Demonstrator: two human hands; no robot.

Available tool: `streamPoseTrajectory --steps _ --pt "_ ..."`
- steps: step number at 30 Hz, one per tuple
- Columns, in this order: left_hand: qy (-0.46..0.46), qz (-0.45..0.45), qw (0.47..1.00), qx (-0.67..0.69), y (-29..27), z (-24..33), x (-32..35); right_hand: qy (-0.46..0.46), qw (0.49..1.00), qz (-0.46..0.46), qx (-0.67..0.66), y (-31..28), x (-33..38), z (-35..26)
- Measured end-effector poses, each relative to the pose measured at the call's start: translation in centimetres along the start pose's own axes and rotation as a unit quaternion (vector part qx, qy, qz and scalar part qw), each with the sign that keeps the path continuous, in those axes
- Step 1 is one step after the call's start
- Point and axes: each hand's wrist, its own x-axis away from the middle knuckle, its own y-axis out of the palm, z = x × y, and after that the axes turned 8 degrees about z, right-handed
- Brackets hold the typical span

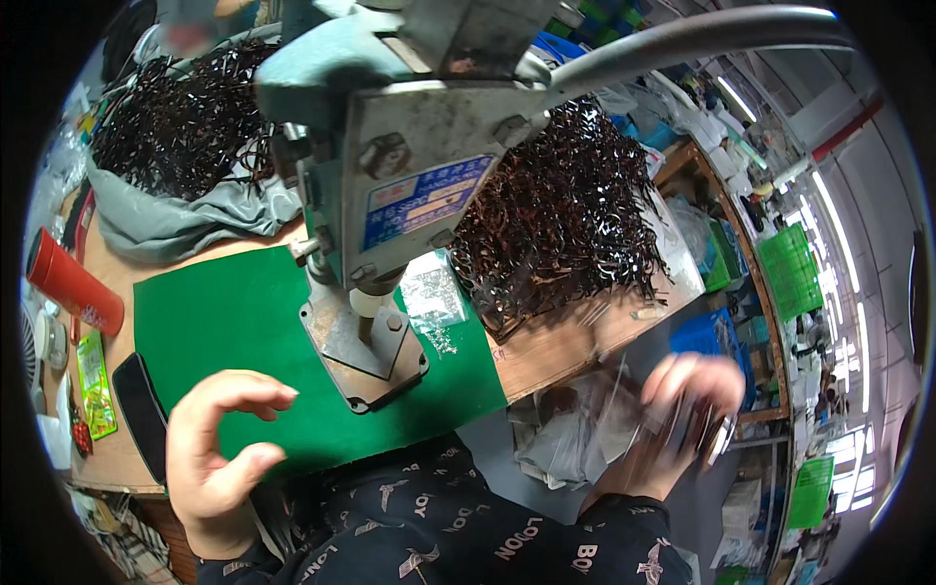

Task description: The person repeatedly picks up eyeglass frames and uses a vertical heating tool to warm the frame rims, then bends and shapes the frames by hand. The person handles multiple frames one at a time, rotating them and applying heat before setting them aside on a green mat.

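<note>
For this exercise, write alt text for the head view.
A hand press stands on a green mat between heaps of dark frames. The left hand hovers open over the mat; the blurred right hand holds clear bags.

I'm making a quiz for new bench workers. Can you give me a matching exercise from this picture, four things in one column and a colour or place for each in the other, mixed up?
Things:
1. mat
2. can
3. phone
4. press

Colour or place:
A. black, lying flat at the mat's left edge
B. red, lying on its side at the far left of the bench
C. green, spread flat on the bench
D. grey metal, standing on the mat between two heaps of dark frames

Pairs: 1-C, 2-B, 3-A, 4-D
</note>
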Motion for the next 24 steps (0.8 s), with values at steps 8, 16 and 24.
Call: streamPoseTrajectory --steps 8,16,24 --pt "0.117 -0.109 0.959 -0.234 -0.7 -1.0 0.7 0.136 0.584 0.303 0.740 -13.3 -4.2 12.5" --pt "0.106 0.007 0.962 -0.251 -4.5 -8.8 -7.3 0.160 0.707 0.388 0.569 -7.4 -2.5 9.5" --pt "-0.101 0.369 0.924 -0.027 -3.8 -23.1 -24.2 0.143 0.845 0.250 0.450 9.5 0.7 10.4"
